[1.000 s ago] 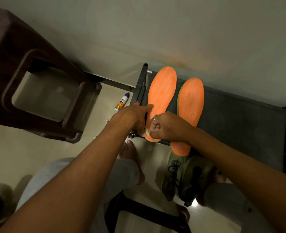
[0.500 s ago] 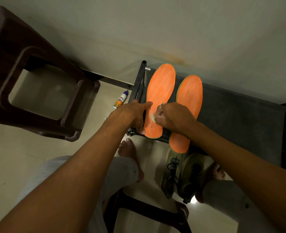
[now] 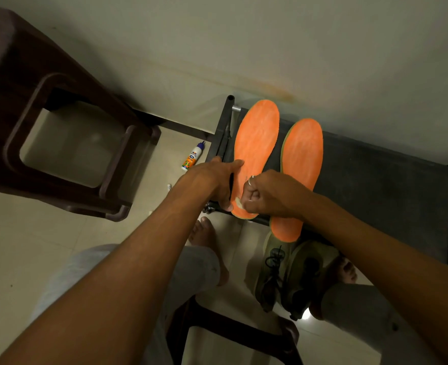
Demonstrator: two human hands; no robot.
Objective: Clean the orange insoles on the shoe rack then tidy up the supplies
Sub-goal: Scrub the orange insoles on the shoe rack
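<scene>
Insole on the left (image 3: 256,143) lies on the shoe rack (image 3: 375,175), long axis pointing away from me. My right grip (image 3: 273,196) pinches what may be a pale wipe (image 3: 239,204) at its heel; left grip (image 3: 209,180) presses flat alongside.

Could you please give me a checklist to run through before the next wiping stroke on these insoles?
1. Left insole steadied: the left hand presses on its edge. Ok.
2. Wipe in hand: the right hand pinches a small pale wipe at that insole's heel. Ok.
3. Right insole fully supported: its heel overhangs the front edge of the shoe rack. Not ok.
4. Right insole already clean: cannot tell.
5. Supplies tidied: the bottle lies on the floor beside the rack. Not ok.
</scene>
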